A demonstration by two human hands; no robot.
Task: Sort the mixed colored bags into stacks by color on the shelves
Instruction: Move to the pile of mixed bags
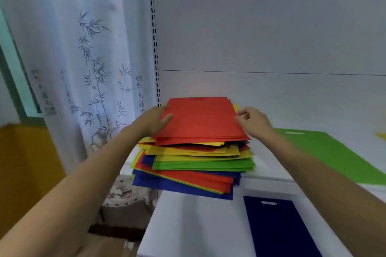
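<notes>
A mixed stack [200, 162] of flat coloured bags is sitting at the left end of the upper shelf [269, 172], its layers showing yellow, green, red and blue, fanned out unevenly with the lowest blue ones hanging past the front edge. A bundle of red bags [200, 121] is lying on top, and both hands are working at it from opposite sides, well apart, with the red bundle between them.

The left hand [154, 120] is resting against the left edge of the red bags, its fingers lying fairly straight along that edge and its thumb [168, 118] pressing down on the top surface. The right hand [253, 122] is meeting the right edge, its fingers [242, 113] curling in and pinching the red bags there. How many bags that pinch is taking I cannot tell.

To the right, on the same shelf, a single green bag [334, 154] is lying flat – apart from the stack and beyond the right forearm. A dark blue bag [277, 233] is lying on the lower shelf [188, 225], in front of and below the stack, beside the right forearm.

A white curtain [89, 69] printed with bamboo is hanging to the left of the shelving.
</notes>
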